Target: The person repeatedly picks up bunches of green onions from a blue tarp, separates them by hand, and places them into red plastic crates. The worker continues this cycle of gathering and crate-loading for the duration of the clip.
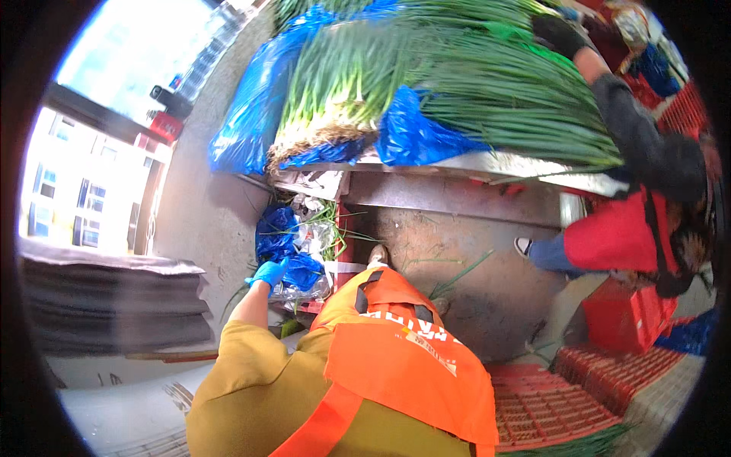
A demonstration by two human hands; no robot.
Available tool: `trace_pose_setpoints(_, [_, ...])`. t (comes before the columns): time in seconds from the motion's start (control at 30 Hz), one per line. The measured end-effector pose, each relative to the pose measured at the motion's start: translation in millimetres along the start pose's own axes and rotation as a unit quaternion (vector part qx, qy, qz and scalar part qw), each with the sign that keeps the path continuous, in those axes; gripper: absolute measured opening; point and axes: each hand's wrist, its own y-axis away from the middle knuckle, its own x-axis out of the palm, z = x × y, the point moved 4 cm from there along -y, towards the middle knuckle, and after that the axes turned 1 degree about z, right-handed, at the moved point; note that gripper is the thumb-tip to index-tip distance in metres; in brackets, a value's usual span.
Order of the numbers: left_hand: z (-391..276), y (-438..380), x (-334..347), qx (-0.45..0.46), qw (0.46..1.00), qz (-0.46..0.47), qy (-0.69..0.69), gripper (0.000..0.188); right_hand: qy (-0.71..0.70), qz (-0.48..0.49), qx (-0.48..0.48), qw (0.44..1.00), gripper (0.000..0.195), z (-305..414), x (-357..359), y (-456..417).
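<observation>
My left hand, in a thin blue glove, is lowered over a red crate at my left side. It is up against crumpled blue plastic bags in that crate. The glove and the plastic are nearly the same colour, so I cannot tell whether the fingers grip anything. Clear plastic scraps and loose green leaves lie in the crate too. My right hand is out of view. Before me, green onions lie heaped on a table, roots towards me at the left, with blue plastic sheeting around them.
At the right, a co-worker in a red apron reaches a dark-gloved hand over more green onions. Behind on the right are red plastic crates and a red bin. Stray leaves lie on the floor.
</observation>
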Motion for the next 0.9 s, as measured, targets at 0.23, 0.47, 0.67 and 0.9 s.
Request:
trace_pose_setpoints(0.23, [-98.8,7.0,-40.4,0.159,0.836,-0.052,0.523,0.069,0.189,0.101,-0.134,0.968,0.027,244.1,75.4,-77.7])
trace_pose_setpoints(0.47, [-191.7,-50.5,-161.3,0.314,0.697,-0.079,0.64,0.018,0.202,0.054,-0.271,0.94,0.019,481.2,235.7,-123.7])
trace_pose_setpoints(0.67, [-210.2,-122.9,-216.1,0.314,0.687,-0.01,0.656,0.018,0.351,-0.187,-0.386,0.832,0.044,716.0,372.2,-211.4])
trace_pose_setpoints(0.9, [-215.7,-161.4,-238.1,0.357,0.692,0.059,0.625,0.019,0.411,-0.185,-0.266,0.852,0.05,740.2,344.0,-320.8])
